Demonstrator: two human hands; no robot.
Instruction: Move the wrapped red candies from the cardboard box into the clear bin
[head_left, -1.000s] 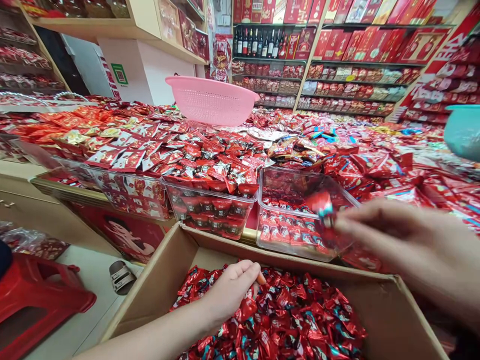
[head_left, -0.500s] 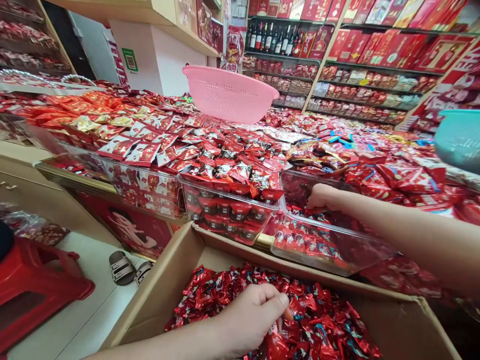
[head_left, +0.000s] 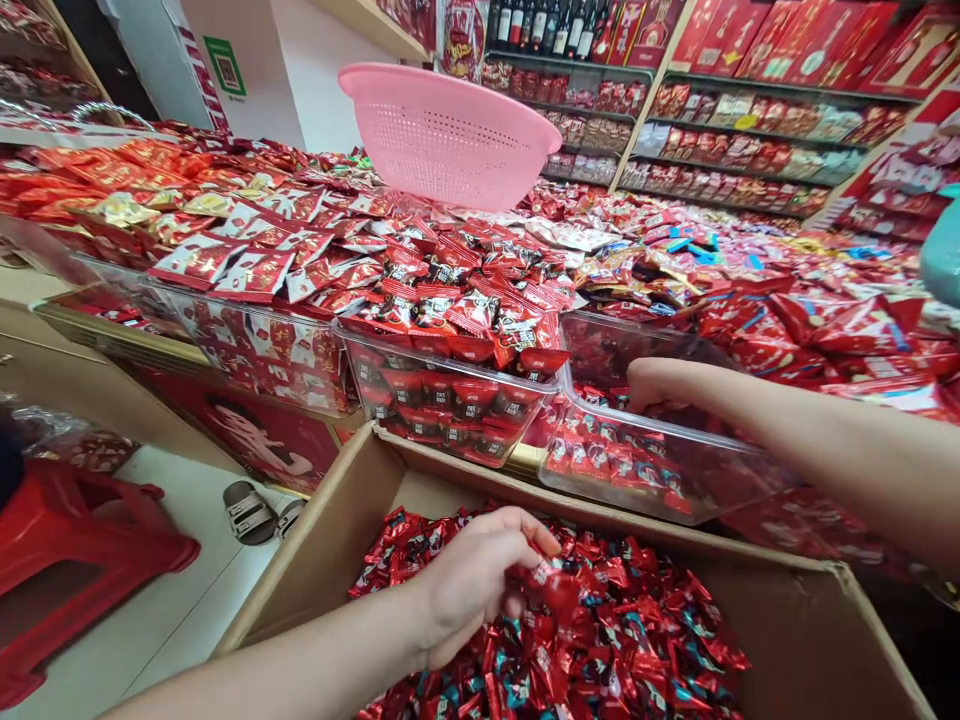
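Evidently the left hand [head_left: 480,572] (half-curled) pinches a candy [head_left: 556,588].

Box [head_left: 810,630] in foreground, loose sweets [head_left: 615,640] inside. Left grip [head_left: 491,562] within box, over the sweets; right grip [head_left: 660,382] inside right bin [head_left: 709,492]. Right bin sits directly behind box, left bin [head_left: 465,366] beside it. Packets [head_left: 405,265] lie behind both bins; basket [head_left: 457,135] appears to rest among them. Shelves [head_left: 795,88] at rear. Floor [head_left: 202,610], left of box: stool [head_left: 82,540], then sandals [head_left: 251,513] nearer the box
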